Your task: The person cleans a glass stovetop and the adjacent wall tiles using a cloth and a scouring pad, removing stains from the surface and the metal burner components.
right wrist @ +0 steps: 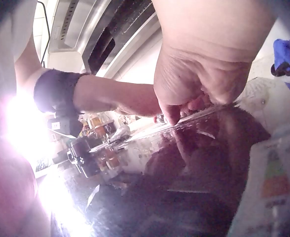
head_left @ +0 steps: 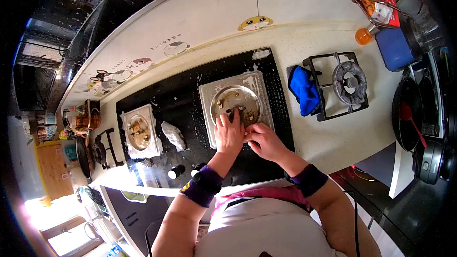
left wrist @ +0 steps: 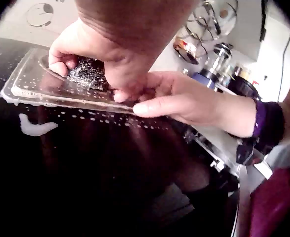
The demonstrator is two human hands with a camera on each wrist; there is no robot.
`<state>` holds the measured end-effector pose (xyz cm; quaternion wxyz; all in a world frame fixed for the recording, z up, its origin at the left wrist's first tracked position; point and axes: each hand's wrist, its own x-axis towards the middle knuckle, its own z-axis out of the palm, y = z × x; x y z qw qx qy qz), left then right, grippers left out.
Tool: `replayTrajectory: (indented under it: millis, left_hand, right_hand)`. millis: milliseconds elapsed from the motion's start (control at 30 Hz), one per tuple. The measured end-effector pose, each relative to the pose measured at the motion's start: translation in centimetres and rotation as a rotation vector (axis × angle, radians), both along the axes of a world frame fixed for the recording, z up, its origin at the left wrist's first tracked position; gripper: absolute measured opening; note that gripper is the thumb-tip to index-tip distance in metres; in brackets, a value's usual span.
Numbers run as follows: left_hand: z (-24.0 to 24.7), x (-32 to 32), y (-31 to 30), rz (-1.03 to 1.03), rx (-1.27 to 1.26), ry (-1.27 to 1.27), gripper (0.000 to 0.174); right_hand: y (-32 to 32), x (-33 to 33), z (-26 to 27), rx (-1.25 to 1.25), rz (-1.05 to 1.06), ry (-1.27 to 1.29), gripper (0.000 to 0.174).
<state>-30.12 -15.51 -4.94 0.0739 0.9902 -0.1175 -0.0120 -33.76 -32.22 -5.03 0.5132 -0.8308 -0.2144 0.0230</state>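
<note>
Left wrist view: the left hand (left wrist: 112,57) grips a silvery-black steel-wool scrubber (left wrist: 87,75) on a square metal burner tray (head_left: 208,102) atop a glossy black cooktop (head_left: 185,104); the right hand (head_left: 265,141) apparently pinches the tray's edge.

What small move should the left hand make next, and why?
Probably rub the silvery wire scourer over the brown residue inside the square metal tray: the left hand grips the scourer beside that residue, and the right hand holds the tray's edge.

The left tray (head_left: 153,149) and right tray (head_left: 207,100) are sitting on the cooktop (head_left: 183,104); farther right, a cloth (head_left: 302,88) is touching a grate (head_left: 342,112).
</note>
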Motion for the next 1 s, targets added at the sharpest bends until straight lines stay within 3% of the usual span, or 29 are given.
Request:
replayTrajectory:
  millis: [367, 500, 667, 767, 1000]
  left_hand:
    - [0.3, -1.1, 1.3, -0.158, 0.193, -0.104, 0.058]
    - [0.7, -0.7, 0.7, -0.163, 0.290, -0.029, 0.057]
    - [1.7, -0.5, 0.0, -0.107, 0.224, 0.036, 0.064]
    - [0.1, 0.6, 0.0, -0.130, 0.261, -0.048, 0.066]
    - [1.6, -1.3, 0.5, -0.184, 0.287, -0.004, 0.057]
  right_hand:
    - [0.0, 0.3, 0.1, -0.013, 0.008, -0.020, 0.014]
    - [-0.1, 0.3, 0.4, -0.027, 0.019, -0.020, 0.014]
    - [-0.1, 0.0, -0.2, -0.039, -0.001, -0.016, 0.016]
    - [0.2, 0.1, 0.2, -0.011, -0.010, -0.024, 0.017]
    - [0.1, 0.2, 0.3, -0.023, -0.017, -0.055, 0.015]
